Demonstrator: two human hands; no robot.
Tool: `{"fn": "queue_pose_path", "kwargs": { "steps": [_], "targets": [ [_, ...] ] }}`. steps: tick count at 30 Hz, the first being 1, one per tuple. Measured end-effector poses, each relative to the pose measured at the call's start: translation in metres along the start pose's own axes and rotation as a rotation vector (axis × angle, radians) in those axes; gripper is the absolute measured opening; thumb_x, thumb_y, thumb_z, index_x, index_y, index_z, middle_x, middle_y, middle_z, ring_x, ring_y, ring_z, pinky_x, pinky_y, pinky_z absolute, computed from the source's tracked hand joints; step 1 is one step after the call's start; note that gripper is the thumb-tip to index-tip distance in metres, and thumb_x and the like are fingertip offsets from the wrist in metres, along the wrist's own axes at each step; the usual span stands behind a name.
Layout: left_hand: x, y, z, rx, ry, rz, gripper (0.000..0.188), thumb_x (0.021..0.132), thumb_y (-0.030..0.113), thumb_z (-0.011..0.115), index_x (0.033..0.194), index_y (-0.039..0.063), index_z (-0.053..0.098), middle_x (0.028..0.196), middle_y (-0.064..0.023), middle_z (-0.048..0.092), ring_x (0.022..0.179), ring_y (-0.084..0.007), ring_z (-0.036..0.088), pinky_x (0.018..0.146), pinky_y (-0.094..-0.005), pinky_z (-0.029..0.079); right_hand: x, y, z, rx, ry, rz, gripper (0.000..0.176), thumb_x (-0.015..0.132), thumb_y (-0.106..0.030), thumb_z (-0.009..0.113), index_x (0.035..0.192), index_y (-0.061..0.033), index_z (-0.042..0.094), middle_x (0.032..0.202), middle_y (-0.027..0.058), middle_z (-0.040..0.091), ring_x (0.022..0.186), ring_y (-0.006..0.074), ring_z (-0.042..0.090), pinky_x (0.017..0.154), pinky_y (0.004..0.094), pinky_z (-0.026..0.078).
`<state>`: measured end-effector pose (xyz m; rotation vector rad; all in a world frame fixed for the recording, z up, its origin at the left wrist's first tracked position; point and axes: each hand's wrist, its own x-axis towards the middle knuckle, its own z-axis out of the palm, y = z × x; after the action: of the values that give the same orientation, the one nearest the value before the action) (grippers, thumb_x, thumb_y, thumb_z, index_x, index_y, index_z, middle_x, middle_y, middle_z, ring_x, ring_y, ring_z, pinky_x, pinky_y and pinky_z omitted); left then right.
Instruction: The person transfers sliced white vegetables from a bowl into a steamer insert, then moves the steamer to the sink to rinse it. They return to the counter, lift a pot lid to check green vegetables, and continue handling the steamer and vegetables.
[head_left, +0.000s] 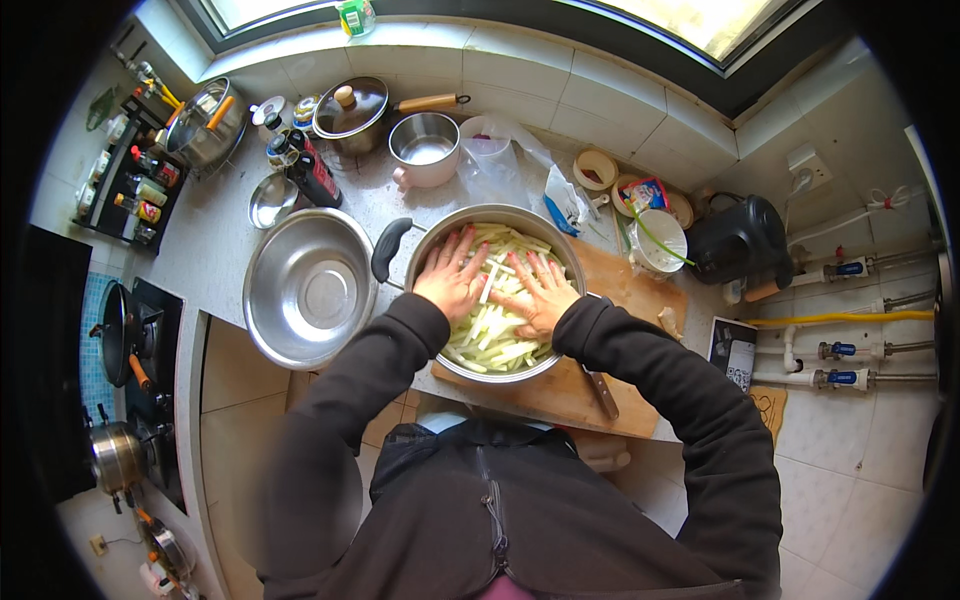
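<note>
A large steel pot (517, 375) stands before me, filled with pale green vegetable strips (491, 346). My left hand (451, 277) rests palm down on the strips at the pot's left side, fingers apart. On the right side of the same heap lies my right hand (541, 292), flat and with spread fingers. Neither hand grips anything that I can see. The pot's black handle (391, 250) sticks out to the left. Beneath the pot is a wooden cutting board (630, 281), partly covered by it. A knife handle (601, 394) shows at the pot's lower right; its blade is mostly hidden.
Left of the pot sits a wide steel basin (315, 289). Behind stand dark bottles (313, 172), a pink-sided saucepan (425, 154) and a lidded pan (351, 116). A black kettle (739, 240) and a bag-lined bowl (658, 240) are at the right. A gas stove (154, 337) lies far left.
</note>
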<state>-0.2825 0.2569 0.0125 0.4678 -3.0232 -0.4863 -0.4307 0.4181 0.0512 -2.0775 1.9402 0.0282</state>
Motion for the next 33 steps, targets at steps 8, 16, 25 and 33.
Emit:
{"fn": "queue_pose_path", "kwargs": {
  "steps": [8,16,25,33],
  "targets": [
    [-0.036,0.029,-0.039,0.150,-0.485,0.142,0.083,0.084,0.067,0.037,0.147,0.014,0.020,0.154,-0.0084,0.009,0.141,-0.0372,0.006,0.105,-0.0667,0.009,-0.026,-0.021,-0.020,0.125,-0.381,-0.186,0.066,0.084,-0.022,0.057,0.143,-0.0254,0.028,0.150,0.0204,0.014,0.136,0.0426,0.020,0.105,0.0633,0.019],
    [-0.035,0.027,-0.037,0.209,-0.343,0.197,0.094,0.072,0.068,0.057,0.147,0.030,0.016,0.153,-0.0113,0.012,0.139,-0.0429,0.007,0.101,-0.0713,0.009,-0.018,0.027,-0.065,0.505,-0.235,-0.248,0.046,0.063,0.006,0.055,0.105,-0.0081,0.066,0.123,0.0148,0.054,0.106,0.0338,0.055,0.091,0.0380,0.044],
    [-0.012,0.028,-0.027,0.163,-0.322,0.171,0.085,0.075,0.074,0.046,0.145,0.030,0.024,0.155,-0.0072,0.006,0.139,-0.0431,-0.001,0.100,-0.0733,0.004,-0.019,0.016,-0.033,0.307,0.029,-0.203,0.033,0.065,-0.002,0.060,0.095,-0.0109,0.069,0.101,0.0097,0.060,0.089,0.0293,0.060,0.077,0.0389,0.049],
    [-0.035,0.024,-0.037,0.139,-0.353,0.291,0.091,0.069,0.062,0.063,0.145,0.027,0.027,0.155,-0.0090,0.007,0.141,-0.0382,0.002,0.102,-0.0703,0.011,-0.026,0.012,-0.048,-0.031,-0.085,-0.121,0.029,0.070,-0.018,0.065,0.099,-0.0158,0.068,0.123,0.0030,0.055,0.108,0.0196,0.053,0.087,0.0376,0.042]
  ]
}}
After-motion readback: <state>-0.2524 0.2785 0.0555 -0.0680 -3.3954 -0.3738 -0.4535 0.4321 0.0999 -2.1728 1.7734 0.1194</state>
